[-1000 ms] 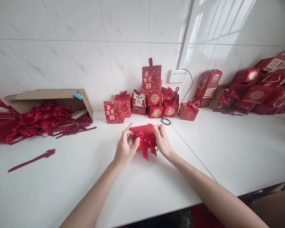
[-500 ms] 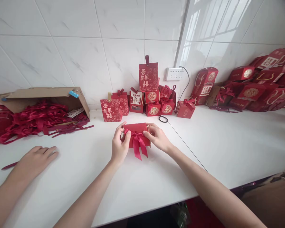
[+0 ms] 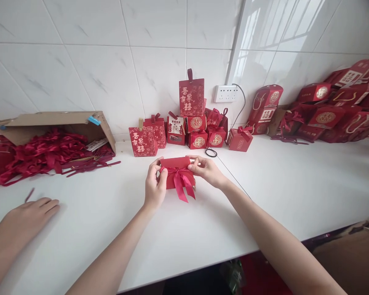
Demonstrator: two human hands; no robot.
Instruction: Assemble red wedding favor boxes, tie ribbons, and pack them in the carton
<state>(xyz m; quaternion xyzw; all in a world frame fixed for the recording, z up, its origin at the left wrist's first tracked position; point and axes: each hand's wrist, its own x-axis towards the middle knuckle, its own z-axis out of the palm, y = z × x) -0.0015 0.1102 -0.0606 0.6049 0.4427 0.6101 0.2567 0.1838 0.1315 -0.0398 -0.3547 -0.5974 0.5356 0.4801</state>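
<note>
A small red gift box (image 3: 176,164) is held just above the white table, in the middle of the head view. A red satin ribbon (image 3: 181,184) is tied across its front, its two tails hanging down. My left hand (image 3: 156,182) grips the box's left side, thumb in front on the ribbon's end. On the right side, my right hand (image 3: 206,169) pinches the ribbon and box edge between thumb and fingers; its other fingers are partly hidden. Behind my hands stand finished red boxes, among them a floral box (image 3: 143,141) and a cube box with a bow (image 3: 240,139).
Another person's hand (image 3: 30,215) rests on the table at left beside a dark red strap. A cardboard box (image 3: 49,116) spills red ribbons at back left. Several red boxes (image 3: 327,119) are piled at right. A black cord loop (image 3: 211,152) lies behind my right hand.
The bow and its tails have shifted slightly right on the box. My right hand's fingers have curled more at the right edge. The other person's hand has moved left.
</note>
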